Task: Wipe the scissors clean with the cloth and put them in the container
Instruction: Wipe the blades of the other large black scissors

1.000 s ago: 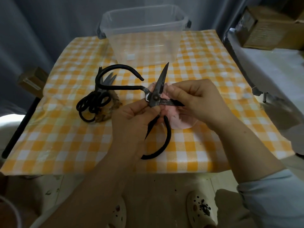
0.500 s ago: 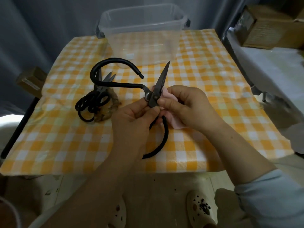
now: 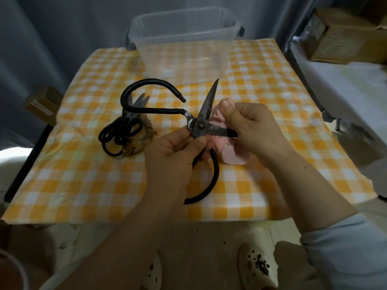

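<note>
The left hand (image 3: 173, 151) pinches the black-handled scissors (image 3: 207, 107) at the pivot, blades spread wide over the tabletop (image 3: 83, 181); the right hand (image 3: 255, 126) grips the pink cloth (image 3: 232, 151) round one blade. I'd stroke outward toward the tip, fingers off the edge. The clear container (image 3: 184, 45) stands far back.

Container (image 3: 188, 53): open-topped, at the far edge.
Scissors heap (image 3: 121, 132): blocks the left — 1 tangle.
Surface (image 3: 272, 91): free checked stretch at right.
</note>
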The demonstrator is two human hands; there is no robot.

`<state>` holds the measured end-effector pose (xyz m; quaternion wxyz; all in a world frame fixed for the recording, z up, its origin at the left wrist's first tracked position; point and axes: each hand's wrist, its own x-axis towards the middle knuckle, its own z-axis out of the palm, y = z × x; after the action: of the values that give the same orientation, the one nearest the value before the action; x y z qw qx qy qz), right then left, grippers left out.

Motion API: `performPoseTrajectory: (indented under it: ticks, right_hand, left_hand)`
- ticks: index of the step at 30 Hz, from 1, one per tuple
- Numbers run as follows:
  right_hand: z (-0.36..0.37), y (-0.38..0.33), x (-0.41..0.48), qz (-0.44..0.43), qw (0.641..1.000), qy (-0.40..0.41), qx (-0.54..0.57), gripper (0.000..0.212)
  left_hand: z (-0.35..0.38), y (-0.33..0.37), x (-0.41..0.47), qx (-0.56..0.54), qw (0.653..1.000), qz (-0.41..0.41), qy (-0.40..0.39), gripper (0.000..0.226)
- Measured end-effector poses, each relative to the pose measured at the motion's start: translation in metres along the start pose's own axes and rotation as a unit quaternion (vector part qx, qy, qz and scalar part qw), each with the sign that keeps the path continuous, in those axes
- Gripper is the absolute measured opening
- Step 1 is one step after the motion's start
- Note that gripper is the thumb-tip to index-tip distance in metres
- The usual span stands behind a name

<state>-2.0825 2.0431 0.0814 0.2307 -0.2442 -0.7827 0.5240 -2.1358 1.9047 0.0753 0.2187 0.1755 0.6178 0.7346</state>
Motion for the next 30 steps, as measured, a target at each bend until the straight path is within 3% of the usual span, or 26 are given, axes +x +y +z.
performPoseTrajectory:
  ticks: [4,6,14,18,21,23,25,28,30]
  right_hand:
    - [-0.011,-0.009,-0.007,-0.012,0.991,-0.132,0.006,0.044]
    - [-0.008,-0.007,-0.008,-0.026,0.989,-0.145,-0.028,0.040]
    - [0.016,-0.003,-0.007,-0.045,0.982,0.032,-0.179,0.048]
    - [0.006,-0.008,0.000,0.043,0.995,0.036,-0.077,0.053]
    - [-0.010,-0.014,-0.002,0.092,0.990,-0.082,-0.067,0.045]
    - [-0.016,-0.013,-0.005,0.074,0.983,-0.160,-0.041,0.027]
    - [-0.016,-0.010,-0.007,0.045,0.987,-0.156,-0.012,0.017]
    - [-0.020,-0.007,-0.006,0.029,0.988,-0.149,0.039,0.015]
    - [-0.029,-0.007,-0.006,0.056,0.974,-0.201,0.094,0.021]
  left_hand:
    - [-0.001,-0.001,0.001,0.001,1.000,-0.004,0.002,0.020]
    - [0.000,-0.002,0.000,0.008,1.000,0.005,-0.009,0.021]
    - [0.007,-0.008,-0.004,0.011,1.000,-0.016,-0.013,0.023]
    - [0.005,-0.008,-0.003,0.006,0.999,-0.033,-0.016,0.017]
    - [0.003,-0.007,-0.002,0.015,0.999,-0.025,-0.014,0.017]
    - [0.003,-0.006,-0.002,0.014,1.000,-0.022,-0.016,0.021]
    - [0.003,-0.005,-0.003,0.014,0.999,-0.021,-0.019,0.023]
    - [0.004,-0.004,-0.005,0.009,0.999,-0.024,-0.023,0.024]
    - [0.004,-0.004,-0.005,0.006,0.999,-0.030,-0.026,0.022]
